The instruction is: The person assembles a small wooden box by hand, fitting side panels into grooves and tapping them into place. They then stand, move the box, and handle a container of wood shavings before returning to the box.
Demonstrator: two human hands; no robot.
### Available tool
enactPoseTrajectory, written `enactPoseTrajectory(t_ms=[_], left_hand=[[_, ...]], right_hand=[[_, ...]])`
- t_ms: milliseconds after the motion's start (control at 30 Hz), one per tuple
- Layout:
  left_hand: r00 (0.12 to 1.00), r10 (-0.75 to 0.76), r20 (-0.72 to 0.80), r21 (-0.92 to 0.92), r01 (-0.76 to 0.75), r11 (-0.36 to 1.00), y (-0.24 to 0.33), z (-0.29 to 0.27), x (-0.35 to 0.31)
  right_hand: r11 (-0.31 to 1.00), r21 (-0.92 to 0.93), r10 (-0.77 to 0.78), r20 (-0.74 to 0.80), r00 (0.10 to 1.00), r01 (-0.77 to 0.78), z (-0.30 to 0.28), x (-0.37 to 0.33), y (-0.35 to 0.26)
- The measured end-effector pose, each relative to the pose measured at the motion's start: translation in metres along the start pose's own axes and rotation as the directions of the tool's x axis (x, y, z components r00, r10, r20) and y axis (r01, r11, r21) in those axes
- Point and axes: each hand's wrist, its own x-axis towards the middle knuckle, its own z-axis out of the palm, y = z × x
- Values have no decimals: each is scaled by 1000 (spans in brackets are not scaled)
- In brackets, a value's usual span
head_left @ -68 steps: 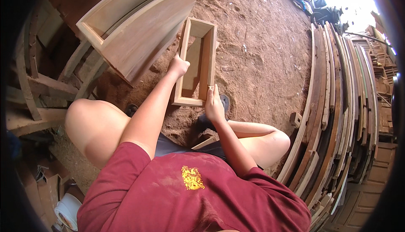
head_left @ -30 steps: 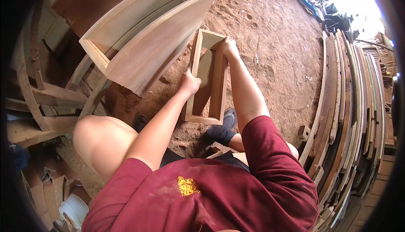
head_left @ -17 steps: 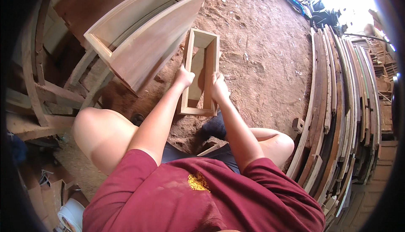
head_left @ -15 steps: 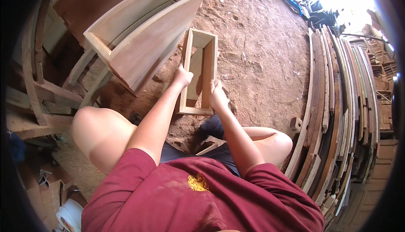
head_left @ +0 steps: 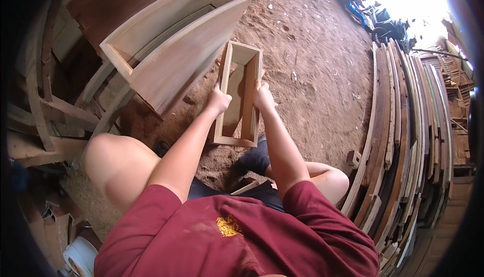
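Between my hands is a narrow rectangular wooden box frame (head_left: 237,141), held in front of my crossed legs. Its middle is open, and a gap by one inner side lets the ground show through. My left hand (head_left: 219,100) is closed round its left long side. On the right long side my right hand (head_left: 263,96) grips the wood, a little higher up. Some fingers of both hands are hidden behind the sides. Just beyond my left hand stands a larger wooden cabinet carcass (head_left: 186,55), tilted, its hollow top facing up.
Long wooden boards (head_left: 398,146) stand stacked along the right. A small wood block (head_left: 354,159) lies beside them. Curved wooden frame parts (head_left: 38,75) crowd the left. A motorcycle (head_left: 388,25) stands far right. Bare earth floor (head_left: 317,85) spreads ahead; a white container (head_left: 80,257) sits lower left.
The box frame has come slightly toward me and tilted a little. My right hand has moved up along its right side; both hands still hold it.
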Motion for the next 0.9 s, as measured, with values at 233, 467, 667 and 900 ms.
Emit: enactPoseTrajectory(t_ms=[233,467,667,900], left_hand=[[998,-67,6,44,66,997,9,-8,-4],[996,-82,21,41,81,996,8,-9,-2],[1000,-2,-12,48,3,999,8,1,-6],[999,-22,42,30,20,999,29,9,-10]], right_hand=[[1000,-23,16,-36,999,-17,-10,86,-69],[997,-60,40,-17,999,-41,-9,117,-87],[970,-169,-179,-13,984,174,20,118,-11],[965,-226,-143,-19,989,135,-11,189,-27]])
